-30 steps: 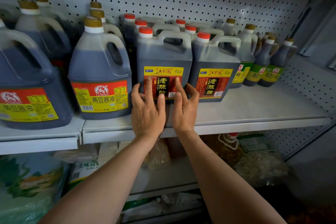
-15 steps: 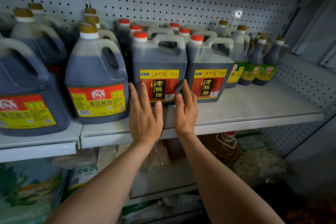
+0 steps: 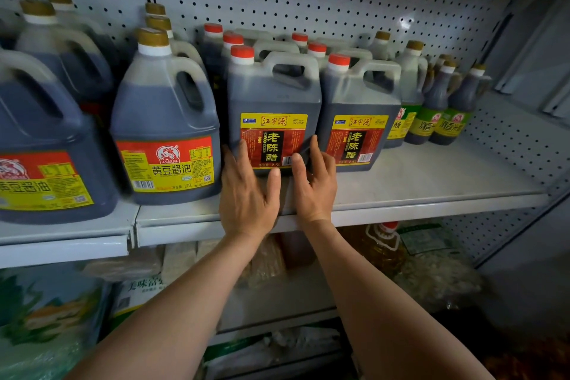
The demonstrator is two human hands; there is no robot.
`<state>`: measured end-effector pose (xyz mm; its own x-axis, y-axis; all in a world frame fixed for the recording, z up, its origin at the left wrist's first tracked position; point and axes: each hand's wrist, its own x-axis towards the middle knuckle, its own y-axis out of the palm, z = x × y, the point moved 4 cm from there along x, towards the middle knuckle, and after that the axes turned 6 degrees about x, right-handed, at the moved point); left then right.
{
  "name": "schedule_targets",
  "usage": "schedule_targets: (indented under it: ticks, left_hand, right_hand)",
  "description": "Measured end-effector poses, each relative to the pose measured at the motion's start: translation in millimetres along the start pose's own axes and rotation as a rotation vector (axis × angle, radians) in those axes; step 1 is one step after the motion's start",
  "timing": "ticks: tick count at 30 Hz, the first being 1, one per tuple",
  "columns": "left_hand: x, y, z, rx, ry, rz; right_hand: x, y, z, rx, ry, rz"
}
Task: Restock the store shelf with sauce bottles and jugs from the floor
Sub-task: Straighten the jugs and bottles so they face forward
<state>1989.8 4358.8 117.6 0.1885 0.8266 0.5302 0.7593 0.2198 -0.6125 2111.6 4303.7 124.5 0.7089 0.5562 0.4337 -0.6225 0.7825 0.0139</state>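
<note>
While both forearms reach up from below, left hand and right hand lie flat, fingers straight, pressing the lower front of the red-capped vinegar jug, gripping nothing. Jug stands upright on the shelf, near its front edge, between a soy sauce jug and a second vinegar jug.
</note>
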Motion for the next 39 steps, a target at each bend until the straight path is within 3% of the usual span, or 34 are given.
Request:
schedule_targets:
  ticks: [39]
  left_hand:
    - [-4.1,-2.9,2.2,-0.032,0.085,-0.026]
  right_hand:
    - [7.2,1.2,-11.3,-0.014,-0.015,0.038]
